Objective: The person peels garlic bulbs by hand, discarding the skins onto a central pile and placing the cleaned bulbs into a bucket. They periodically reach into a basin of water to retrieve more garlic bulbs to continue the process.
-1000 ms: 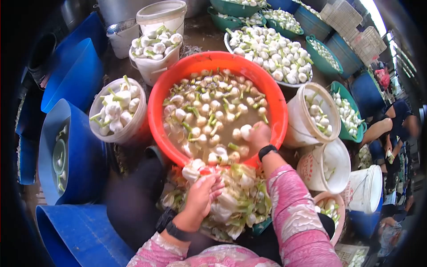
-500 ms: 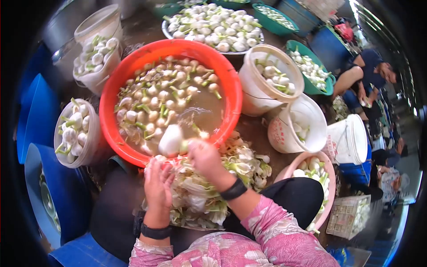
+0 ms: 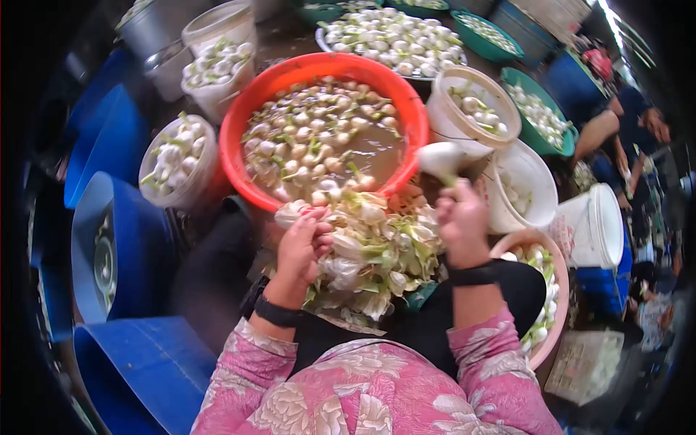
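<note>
My right hand is closed around the green stem of a white garlic bulb, blurred by motion. That bulb is up in front of the fist, between the red tub and the white buckets. My left hand has its fingers pinched together at the near rim of the tub, with whitish garlic peel at the fingertips. Between the hands rises a heap of garlic peels and leaves. Beyond it, the red tub holds brownish water and many floating unpeeled garlic bulbs.
White buckets and a pink basin of bulbs stand at my right. At left are a bucket of garlic and blue containers. Farther back is a heaped basin of bulbs. Another person sits at the right.
My right hand has moved right, away from the tub's near rim, carrying the garlic bulb from over the water toward the white buckets. The left hand's fingers have drawn closer together. The view has shifted.
</note>
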`<state>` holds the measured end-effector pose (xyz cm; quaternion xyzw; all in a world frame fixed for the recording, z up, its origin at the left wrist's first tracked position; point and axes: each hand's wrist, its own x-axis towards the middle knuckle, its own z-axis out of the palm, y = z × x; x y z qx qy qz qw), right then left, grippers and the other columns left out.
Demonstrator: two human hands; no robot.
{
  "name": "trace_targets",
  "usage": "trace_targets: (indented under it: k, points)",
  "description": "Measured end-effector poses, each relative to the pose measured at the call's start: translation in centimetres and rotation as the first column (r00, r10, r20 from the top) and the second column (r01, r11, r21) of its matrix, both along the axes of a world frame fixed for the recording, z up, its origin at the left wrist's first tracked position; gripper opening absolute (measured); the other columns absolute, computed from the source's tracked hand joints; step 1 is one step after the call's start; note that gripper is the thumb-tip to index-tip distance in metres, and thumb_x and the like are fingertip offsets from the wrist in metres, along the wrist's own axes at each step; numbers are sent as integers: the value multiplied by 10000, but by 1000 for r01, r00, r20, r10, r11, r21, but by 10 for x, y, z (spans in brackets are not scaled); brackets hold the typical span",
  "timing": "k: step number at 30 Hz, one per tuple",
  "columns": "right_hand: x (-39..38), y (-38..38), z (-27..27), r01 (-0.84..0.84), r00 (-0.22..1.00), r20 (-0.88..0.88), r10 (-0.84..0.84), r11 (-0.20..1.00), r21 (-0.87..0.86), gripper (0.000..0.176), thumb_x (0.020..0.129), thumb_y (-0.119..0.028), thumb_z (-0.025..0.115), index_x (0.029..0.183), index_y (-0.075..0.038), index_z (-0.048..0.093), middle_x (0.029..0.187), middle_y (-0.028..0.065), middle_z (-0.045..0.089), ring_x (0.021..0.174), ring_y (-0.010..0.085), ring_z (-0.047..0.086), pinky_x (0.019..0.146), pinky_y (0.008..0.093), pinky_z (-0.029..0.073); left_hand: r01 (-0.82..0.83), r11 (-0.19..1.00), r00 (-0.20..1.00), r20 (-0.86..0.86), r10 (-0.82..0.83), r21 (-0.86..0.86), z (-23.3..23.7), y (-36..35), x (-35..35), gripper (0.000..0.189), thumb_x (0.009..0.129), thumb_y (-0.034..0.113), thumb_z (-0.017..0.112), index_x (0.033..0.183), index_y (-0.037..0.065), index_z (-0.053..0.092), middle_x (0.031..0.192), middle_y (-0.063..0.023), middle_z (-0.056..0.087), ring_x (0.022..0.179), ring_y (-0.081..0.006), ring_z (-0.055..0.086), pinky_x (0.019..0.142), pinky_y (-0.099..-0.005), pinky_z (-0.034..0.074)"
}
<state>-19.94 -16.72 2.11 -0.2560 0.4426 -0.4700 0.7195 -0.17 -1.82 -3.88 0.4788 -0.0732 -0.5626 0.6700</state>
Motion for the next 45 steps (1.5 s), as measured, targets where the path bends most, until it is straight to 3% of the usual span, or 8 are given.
trace_targets:
  k: [5, 10, 13, 16, 21, 31, 41, 45]
  points:
    - [-83, -136, -18, 456, 888, 50, -456, 890, 12, 291, 873, -258, 338, 715, -45, 457, 537, 3, 422, 438, 89, 385, 394, 203, 339, -18, 998, 997, -71, 23, 68, 0, -7, -4, 231, 852, 175, 424, 1035, 44, 476, 753, -20, 560, 609, -83, 531, 530, -188, 416]
    - [26, -120, -37, -208, 961, -208, 181, 971, -117, 173, 847, -176, 429, 886, -31, 516, 627, -15, 484, 484, 68, 408, 408, 185, 340, 60, 992, 994, -100, -49, 108, -5, -14, -8, 205, 836, 156, 449, 995, 35, 496, 796, -26, 551, 663, -93, 530, 576, -201, 422]
    - [100, -131, -90, -724, 564, -556, 611, 690, 24, 169, 780, -151, 511, 889, -34, 567, 636, 6, 517, 490, 76, 458, 418, 190, 363, 93, 988, 993, -87, -83, 126, -12, -17, -9, 198, 826, 151, 441, 969, 34, 511, 769, -14, 544, 633, -82, 512, 559, -196, 405]
    - [147, -143, -134, -851, -403, -805, -435, -146, 505, 326, 701, -293, 564, 905, -40, 594, 883, 112, 600, 778, 243, 581, 698, 331, 461, 105, 983, 988, -124, -87, 148, -8, -20, -3, 213, 834, 154, 438, 987, 20, 500, 821, -31, 541, 689, -90, 516, 605, -206, 410]
    - [182, -134, -222, -713, -691, -722, -2, 160, 682, 354, 713, -293, 562, 977, -58, 584, 1053, 152, 543, 988, 279, 513, 828, 327, 417, 44, 986, 988, -152, -20, 159, 2, -28, 16, 211, 847, 151, 432, 998, 17, 495, 879, -45, 535, 757, -100, 518, 667, -217, 411]
    - [144, -42, -70, -623, 779, 59, 624, 761, 182, 313, 887, -308, 366, 928, -40, 522, 792, 54, 573, 711, 135, 569, 508, 229, 449, -288, 956, 877, 386, 287, -58, -3, -29, 13, 345, 814, 98, 502, 1131, -5, 410, 1012, -64, 498, 898, -124, 491, 767, -227, 402]
    - [85, 57, -2, -631, 686, -607, 401, 743, -223, 268, 849, -207, 482, 954, 30, 547, 680, 2, 518, 560, 51, 452, 495, 186, 384, -111, 943, 994, -23, 109, -314, 26, -6, -7, 433, 818, 110, 524, 1195, -6, 342, 1080, -88, 477, 947, -136, 494, 806, -272, 434]
    - [70, 56, 15, -873, 421, -903, -87, 229, -430, 281, 774, -158, 552, 982, 30, 549, 745, 149, 582, 644, 231, 568, 595, 293, 447, -28, 964, 976, 203, 83, -264, 30, -3, -16, 420, 781, 93, 567, 1151, -13, 400, 1070, -94, 478, 906, -138, 512, 755, -253, 456]
